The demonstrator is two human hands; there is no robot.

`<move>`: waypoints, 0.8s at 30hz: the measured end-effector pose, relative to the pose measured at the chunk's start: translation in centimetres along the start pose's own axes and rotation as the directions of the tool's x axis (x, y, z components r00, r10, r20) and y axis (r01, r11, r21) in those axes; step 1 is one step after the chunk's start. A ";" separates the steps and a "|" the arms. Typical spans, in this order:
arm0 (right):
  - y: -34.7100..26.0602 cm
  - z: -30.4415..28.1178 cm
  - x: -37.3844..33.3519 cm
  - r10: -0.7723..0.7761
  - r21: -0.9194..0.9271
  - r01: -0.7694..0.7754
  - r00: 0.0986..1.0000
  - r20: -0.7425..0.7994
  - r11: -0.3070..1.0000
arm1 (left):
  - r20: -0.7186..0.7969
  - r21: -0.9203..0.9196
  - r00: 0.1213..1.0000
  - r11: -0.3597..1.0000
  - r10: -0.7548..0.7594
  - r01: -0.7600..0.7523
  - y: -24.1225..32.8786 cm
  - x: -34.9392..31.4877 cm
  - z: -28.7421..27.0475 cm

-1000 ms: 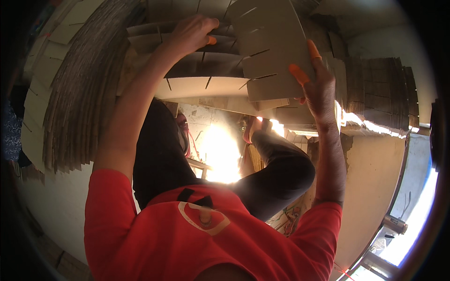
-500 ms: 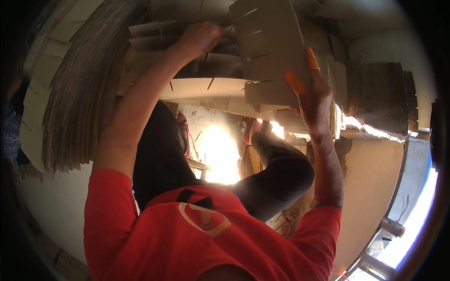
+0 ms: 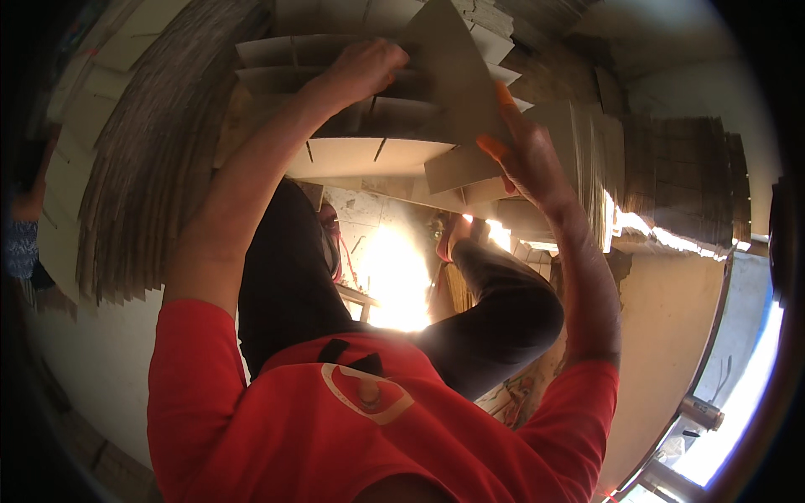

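The left hand (image 3: 362,70) curls its fingers over pale, slotted cardboard strips (image 3: 345,156) — whether it pinches one, I cannot tell. Just right of it tilts a flat grey-brown cardboard sheet (image 3: 457,84), motion-blurred, its right edge clamped in the right hand (image 3: 534,161) — orange finger covers (image 3: 493,148) on.

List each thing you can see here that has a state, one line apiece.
Sheet, tilted, held
Right hand, gripping the sheet
Left hand, fingers curled, grip hidden
Strips, slotted, standing in rows
Left stack, packed close
Right stack, packed close
Finger covers, worn
Right knee, bent
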State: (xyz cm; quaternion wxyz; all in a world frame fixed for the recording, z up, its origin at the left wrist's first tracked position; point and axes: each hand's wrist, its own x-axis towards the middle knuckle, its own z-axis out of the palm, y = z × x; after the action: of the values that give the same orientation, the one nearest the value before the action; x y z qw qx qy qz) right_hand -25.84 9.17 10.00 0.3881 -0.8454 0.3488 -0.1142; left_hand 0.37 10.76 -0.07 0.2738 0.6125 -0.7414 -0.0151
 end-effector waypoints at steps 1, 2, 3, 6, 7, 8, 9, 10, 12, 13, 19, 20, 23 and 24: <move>-0.1 0.0 0.1 -0.034 -0.001 0.034 0.999 0.012 0.999 | -0.008 -0.006 1.000 1.000 0.009 -0.009 -0.2 -0.1 0.1; -0.1 0.1 0.2 -0.069 -0.060 0.070 0.998 0.016 0.996 | -0.016 -0.011 1.000 1.000 0.018 -0.018 -0.4 -0.2 0.1; -0.1 0.2 0.2 -0.100 -0.119 0.101 0.995 0.021 0.988 | -0.024 -0.021 0.999 0.999 0.028 -0.029 -0.3 -0.1 0.1; 0.6 0.8 0.5 -0.118 -0.176 0.116 0.993 0.002 0.977 | 0.038 -0.003 0.999 0.999 -0.033 0.033 0.2 0.2 0.1; 0.6 0.9 0.6 -0.113 -0.180 0.110 0.994 -0.006 0.978 | 0.013 -0.022 1.000 0.999 -0.026 0.026 0.2 0.2 0.2; 0.6 1.0 0.6 -0.109 -0.183 0.105 0.994 -0.012 0.977 | -0.012 -0.041 1.000 0.999 -0.019 0.018 0.2 0.2 0.3; 0.3 0.9 0.8 -0.108 -0.188 0.103 0.994 -0.012 0.977 | -0.038 -0.058 0.999 0.998 -0.013 0.011 0.1 0.2 0.1; 0.3 1.0 0.8 -0.135 -0.200 0.127 0.991 -0.025 0.971 | -0.024 -0.037 1.000 0.999 -0.011 0.010 0.1 0.2 0.0; 0.9 1.2 0.5 -0.214 -0.232 0.195 0.975 -0.062 0.953 | 0.002 0.005 1.000 1.000 -0.012 0.012 0.0 0.1 -0.2; 1.1 1.4 0.4 -0.269 -0.253 0.241 0.960 -0.083 0.937 | -0.021 0.000 0.999 1.000 0.029 -0.029 0.0 0.2 -0.2; 0.2 2.6 0.7 -0.047 -0.257 0.044 0.999 -0.005 0.965 | -0.006 -0.020 0.999 0.999 0.049 -0.049 -0.2 0.8 -0.1; 0.2 2.5 0.8 -0.056 -0.285 0.053 0.998 -0.002 0.957 | -0.003 -0.035 0.999 0.999 0.036 -0.036 -0.1 1.0 -0.2; -0.3 2.0 1.1 -0.095 -0.354 0.093 0.995 0.010 0.931 | -0.077 -0.190 0.997 0.982 0.009 -0.024 -0.1 1.3 -0.5; -0.6 1.9 1.2 -0.068 -0.362 0.066 0.998 0.009 0.930 | -0.116 -0.260 0.993 0.965 -0.002 -0.029 0.2 1.4 -0.8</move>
State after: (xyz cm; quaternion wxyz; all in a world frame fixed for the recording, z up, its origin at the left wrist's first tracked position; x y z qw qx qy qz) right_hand -23.78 9.77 9.06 0.2210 -0.9136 0.3355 -0.0626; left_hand 0.40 9.77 1.25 0.3948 0.5657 -0.7200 -0.0755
